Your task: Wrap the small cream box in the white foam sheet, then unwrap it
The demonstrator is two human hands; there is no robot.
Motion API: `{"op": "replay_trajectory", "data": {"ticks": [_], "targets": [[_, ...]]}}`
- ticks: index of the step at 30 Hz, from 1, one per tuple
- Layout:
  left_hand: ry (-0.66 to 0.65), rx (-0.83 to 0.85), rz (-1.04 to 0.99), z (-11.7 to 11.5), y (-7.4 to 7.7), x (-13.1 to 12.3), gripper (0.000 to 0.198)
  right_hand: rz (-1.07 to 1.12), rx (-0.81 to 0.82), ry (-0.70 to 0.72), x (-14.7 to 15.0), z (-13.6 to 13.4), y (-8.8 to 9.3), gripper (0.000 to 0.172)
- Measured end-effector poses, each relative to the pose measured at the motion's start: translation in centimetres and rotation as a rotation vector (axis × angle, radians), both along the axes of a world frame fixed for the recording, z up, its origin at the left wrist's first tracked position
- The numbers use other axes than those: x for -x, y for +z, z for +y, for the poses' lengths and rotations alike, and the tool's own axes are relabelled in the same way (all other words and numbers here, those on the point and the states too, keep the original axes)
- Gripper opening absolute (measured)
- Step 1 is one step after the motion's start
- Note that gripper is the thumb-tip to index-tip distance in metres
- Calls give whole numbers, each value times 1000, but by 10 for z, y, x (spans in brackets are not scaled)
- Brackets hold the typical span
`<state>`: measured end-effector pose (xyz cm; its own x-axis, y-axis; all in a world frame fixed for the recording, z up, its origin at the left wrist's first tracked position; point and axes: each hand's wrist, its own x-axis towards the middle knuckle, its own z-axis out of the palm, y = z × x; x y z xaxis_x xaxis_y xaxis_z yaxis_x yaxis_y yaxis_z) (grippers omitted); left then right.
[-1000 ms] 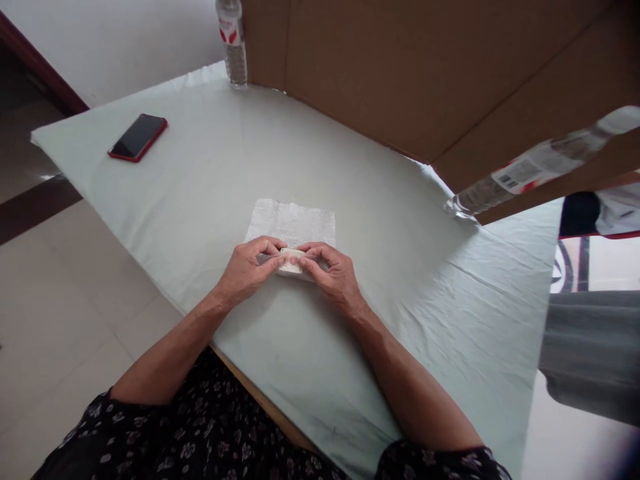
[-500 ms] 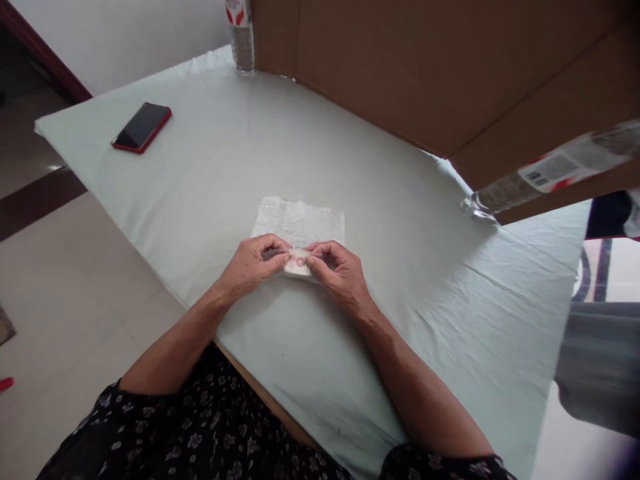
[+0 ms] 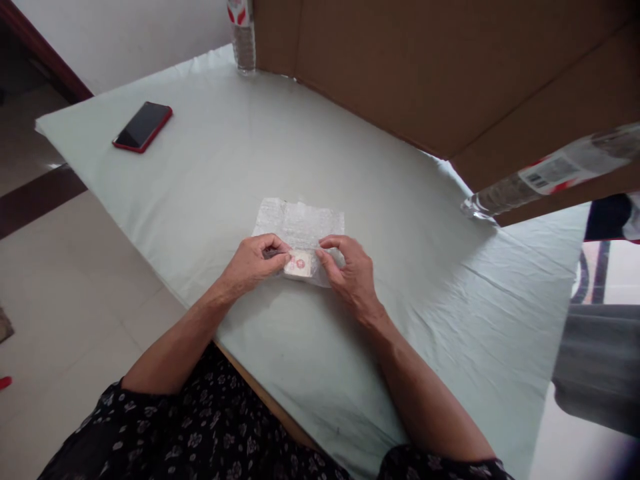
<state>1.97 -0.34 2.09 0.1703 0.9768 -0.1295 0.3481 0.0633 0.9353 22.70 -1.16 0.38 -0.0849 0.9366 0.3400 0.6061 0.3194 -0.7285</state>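
Note:
On the table lies a whitish, see-through wrapping sheet (image 3: 305,223) with a crinkled texture. Resting on its near part is a small pale block (image 3: 301,265) with a red print on top. My left hand (image 3: 257,261) is closed, thumb and forefinger pinched at the block's left edge. To the right of the block, my right hand (image 3: 347,267) brings thumb and forefinger close together on the sheet, a little apart from the block. My fingers hide part of the sheet's sides.
A phone in a red case (image 3: 143,127) lies at the far left of the cloth-covered table (image 3: 210,167). A large brown cardboard panel (image 3: 400,67) stands at the back right, with a plastic bottle (image 3: 243,43) at its left end and another bottle (image 3: 545,172) along its right side.
My right hand has let go of the block's right edge and moved slightly right. More of the block's printed top shows. My left hand has stayed in place.

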Motion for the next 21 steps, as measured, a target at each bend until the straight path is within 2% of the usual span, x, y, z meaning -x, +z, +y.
{"op": "replay_trajectory", "data": {"ticks": [3,5,8,10,14,17,21], "targets": [[6,-18,-1,0,0,-1,13,-222,-226,-35,-1,-11,16,13],[9,-33,3,0,-1,0,12,-315,-264,53,3,-20,25,16],[3,-60,16,0,-4,1,11,-404,-272,235,12,-27,27,20],[-10,-78,25,0,-6,1,11,-451,-272,292,17,-27,21,22],[-21,-82,43,1,-7,1,10,-531,-226,309,21,-22,11,23],[-7,-89,69,2,-6,6,13,-594,-202,298,22,-22,11,24],[-26,-99,106,0,-2,26,35,-667,-211,284,24,-24,13,24]]}}
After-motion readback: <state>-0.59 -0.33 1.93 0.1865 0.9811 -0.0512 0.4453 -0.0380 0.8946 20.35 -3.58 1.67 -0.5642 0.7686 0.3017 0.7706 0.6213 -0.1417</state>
